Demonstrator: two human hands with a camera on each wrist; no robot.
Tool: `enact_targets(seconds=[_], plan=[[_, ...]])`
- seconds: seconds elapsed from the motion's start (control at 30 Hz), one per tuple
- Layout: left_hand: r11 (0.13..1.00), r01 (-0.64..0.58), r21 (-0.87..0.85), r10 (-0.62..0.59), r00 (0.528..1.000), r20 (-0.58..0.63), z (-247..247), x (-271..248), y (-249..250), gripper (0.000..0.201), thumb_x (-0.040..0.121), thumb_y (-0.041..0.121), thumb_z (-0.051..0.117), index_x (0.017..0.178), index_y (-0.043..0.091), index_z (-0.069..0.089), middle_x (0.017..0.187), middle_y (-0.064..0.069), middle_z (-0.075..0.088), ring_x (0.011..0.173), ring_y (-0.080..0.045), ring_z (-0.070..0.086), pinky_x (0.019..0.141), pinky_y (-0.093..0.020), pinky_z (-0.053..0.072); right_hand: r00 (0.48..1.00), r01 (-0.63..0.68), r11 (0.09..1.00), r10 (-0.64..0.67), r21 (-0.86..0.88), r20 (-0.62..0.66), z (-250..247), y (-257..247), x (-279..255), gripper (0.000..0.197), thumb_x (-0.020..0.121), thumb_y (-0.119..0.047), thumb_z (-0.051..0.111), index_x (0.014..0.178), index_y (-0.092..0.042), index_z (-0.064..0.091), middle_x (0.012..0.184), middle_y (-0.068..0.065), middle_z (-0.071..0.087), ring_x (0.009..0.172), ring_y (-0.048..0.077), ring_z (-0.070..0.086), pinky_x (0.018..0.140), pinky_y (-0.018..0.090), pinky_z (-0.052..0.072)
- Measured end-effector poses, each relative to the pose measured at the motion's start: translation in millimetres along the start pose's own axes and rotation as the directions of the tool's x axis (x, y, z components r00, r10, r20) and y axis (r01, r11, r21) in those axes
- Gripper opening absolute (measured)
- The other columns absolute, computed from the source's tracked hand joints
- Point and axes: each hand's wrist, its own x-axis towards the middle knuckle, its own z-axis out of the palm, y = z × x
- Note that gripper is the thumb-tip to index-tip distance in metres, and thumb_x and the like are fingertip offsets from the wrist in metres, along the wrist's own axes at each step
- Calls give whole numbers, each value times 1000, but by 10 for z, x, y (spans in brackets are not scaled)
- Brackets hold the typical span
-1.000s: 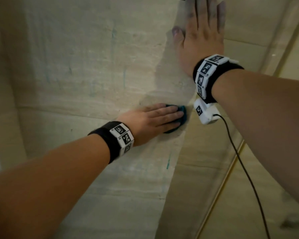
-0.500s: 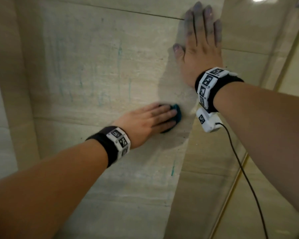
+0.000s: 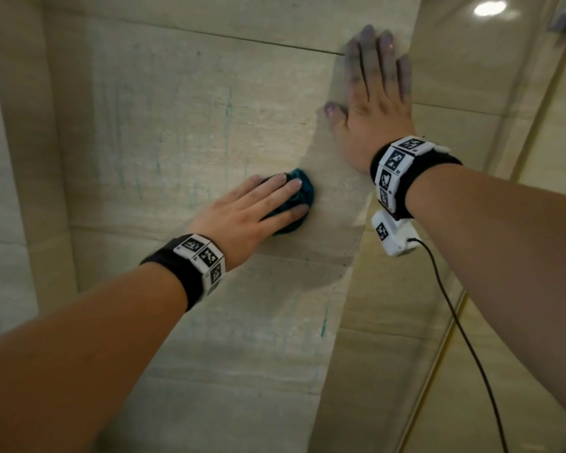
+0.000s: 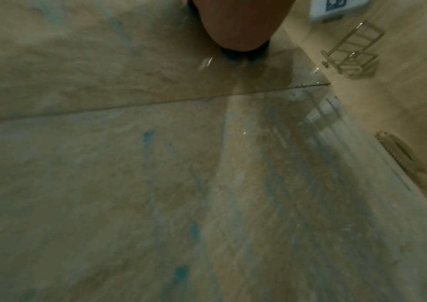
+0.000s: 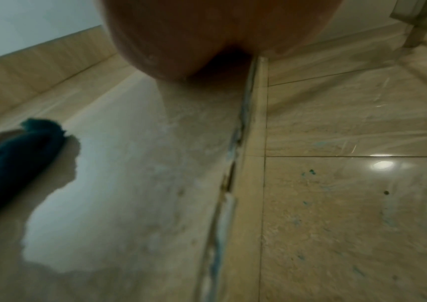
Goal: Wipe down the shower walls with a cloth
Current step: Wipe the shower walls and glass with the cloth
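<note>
Left hand (image 3: 245, 214), fingers flat, presses bunched cloth (image 3: 299, 197) to wall (image 3: 177, 103); right hand (image 3: 373, 103) splayed, bracing; wet tile risks either palm slipping, streaks smearing.

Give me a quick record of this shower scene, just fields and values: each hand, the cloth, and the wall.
left hand: flat fingers pressing the cloth against the wall
right hand: open, palm flat on the wall, higher up
cloth: teal, bunched under the fingers
wall: beige tile with teal streaks
</note>
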Motion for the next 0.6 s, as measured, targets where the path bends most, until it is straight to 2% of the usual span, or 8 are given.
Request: enact_targets(seconds=[0.1, 0.2, 0.33, 0.4, 0.47, 0.6], plan=[[997, 81, 2, -81, 996, 31, 3, -41, 22, 90, 94, 5, 43, 165, 33, -5, 173, -2, -15, 160, -22, -9, 131, -45, -3, 998, 16, 998, -20, 62, 58, -42, 57, -8, 79, 104, -48, 32, 163, -9, -2, 172, 12, -7, 158, 31, -8, 128, 49, -3], [987, 147, -68, -148, 989, -20, -26, 36, -30, 90, 91, 2, 40, 166, 35, 2, 173, -1, -12, 161, -25, -3, 130, -44, -7, 995, 55, 995, -63, 88, 83, -49, 226, -116, 80, 106, -48, 33, 163, -6, -6, 171, 14, -11, 158, 28, -10, 129, 44, -4], [994, 91, -58, -94, 994, -46, -37, 79, -174, 94, 87, -2, 48, 166, 32, 10, 175, -6, 0, 161, -29, 4, 130, -47, -1, 974, 176, 984, -177, 19, 143, -67, 525, -217, 81, 107, -55, 27, 162, -10, -10, 171, 11, -14, 158, 26, -13, 128, 44, -4], [994, 86, -61, -90, 993, -71, -34, 78, -152, 91, 87, -3, 48, 166, 29, 15, 174, -8, 4, 160, -31, 6, 131, -46, -2, 968, 210, 978, -209, 12, 136, -56, 560, -210, 80, 107, -55, 26, 163, -10, -9, 171, 12, -13, 158, 28, -11, 128, 44, -4], [995, 81, -65, -87, 991, -102, -14, 101, -63, 88, 88, -3, 47, 166, 27, 18, 174, -10, 7, 160, -32, 8, 130, -44, -5, 977, 189, 981, -191, 30, 98, -23, 534, -236, 79, 107, -54, 26, 163, -9, -6, 171, 13, -9, 158, 30, -8, 128, 45, -3], [999, -40, -32, 36, 995, -98, 71, 280, 241, 86, 91, 4, 57, 165, 26, 20, 174, -10, 10, 159, -31, 9, 131, -46, -1, 991, 128, 990, -130, 58, 39, 48, 474, -310, 75, 108, -52, 25, 163, -7, 0, 172, 14, -2, 158, 32, -3, 128, 48, 1]])
